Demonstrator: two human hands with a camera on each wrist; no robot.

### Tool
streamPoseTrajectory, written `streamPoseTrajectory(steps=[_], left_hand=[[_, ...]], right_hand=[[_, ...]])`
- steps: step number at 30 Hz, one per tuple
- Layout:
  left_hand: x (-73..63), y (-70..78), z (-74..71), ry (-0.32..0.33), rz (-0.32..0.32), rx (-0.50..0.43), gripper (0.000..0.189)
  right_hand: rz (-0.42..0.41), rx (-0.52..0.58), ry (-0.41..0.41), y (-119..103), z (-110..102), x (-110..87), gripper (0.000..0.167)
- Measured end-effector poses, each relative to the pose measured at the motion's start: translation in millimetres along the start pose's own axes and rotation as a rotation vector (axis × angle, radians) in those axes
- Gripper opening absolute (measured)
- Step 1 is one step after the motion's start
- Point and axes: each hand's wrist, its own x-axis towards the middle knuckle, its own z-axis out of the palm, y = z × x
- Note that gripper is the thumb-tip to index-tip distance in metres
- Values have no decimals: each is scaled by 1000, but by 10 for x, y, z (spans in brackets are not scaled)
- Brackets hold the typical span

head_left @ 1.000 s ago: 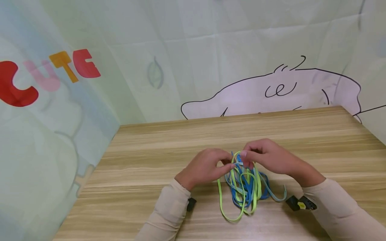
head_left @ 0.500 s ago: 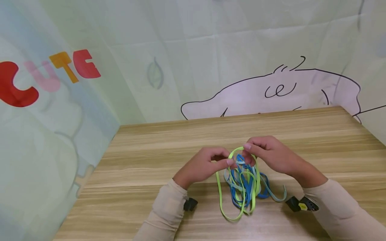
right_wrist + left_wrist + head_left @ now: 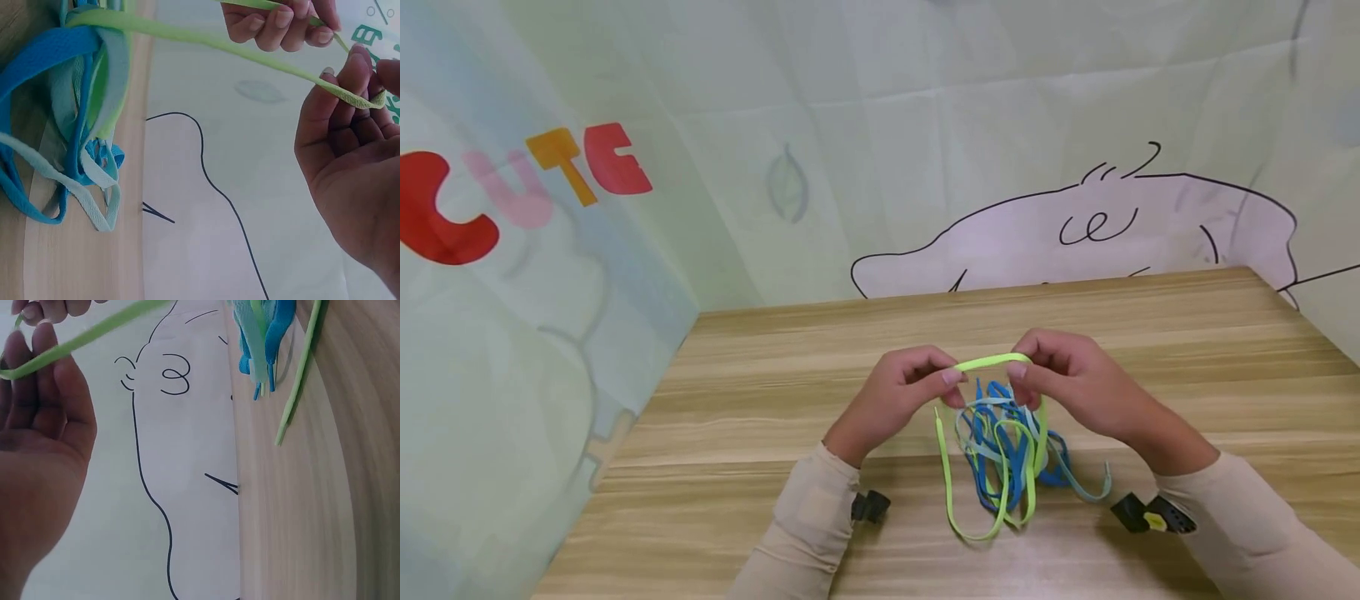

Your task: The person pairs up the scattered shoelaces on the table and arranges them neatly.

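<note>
A yellow-green shoelace [image 3: 990,362] is stretched in a short span above a tangle of laces. My left hand [image 3: 901,393] pinches it at the left end of the span, and my right hand [image 3: 1078,382] pinches it at the right. From there it drops back into the pile, where a blue shoelace [image 3: 50,49] and a pale teal shoelace [image 3: 1086,495] lie looped together. One yellow-green tip [image 3: 281,434] lies loose on the left of the pile. In the right wrist view the lace folds over the fingers [image 3: 347,119] of my right hand.
The laces lie on a wood-grain table [image 3: 760,358]. A printed cloth backdrop [image 3: 865,167] with a cartoon outline stands behind its far edge. Black camera mounts [image 3: 871,507] sit under both wrists.
Both hands have risen slightly and moved apart, drawing the yellow-green lace from a rounded loop into a nearly straight span. Its loose tip now shows left of the pile.
</note>
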Motion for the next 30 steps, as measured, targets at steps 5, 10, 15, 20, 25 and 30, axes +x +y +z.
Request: streamPoseTrajectory(steps=[5, 10, 15, 20, 25, 30], left_hand=[[-11, 9, -16, 70, 22, 6, 12], [-12, 7, -27, 133, 12, 39, 13], [-21, 13, -51, 155, 21, 30, 14], [-41, 62, -85, 171, 43, 12, 18], [-51, 141, -99, 172, 77, 5, 12], [-69, 227, -115, 189, 105, 11, 9]], right_hand=[[5, -40, 55, -12, 5, -12, 16], [-10, -60, 68, -32, 12, -18, 16], [-29, -77, 71, -54, 12, -25, 18], [-50, -108, 76, -110, 20, -37, 23], [-67, -142, 96, -227, 35, -62, 25], [-104, -138, 102, -341, 54, -87, 28]])
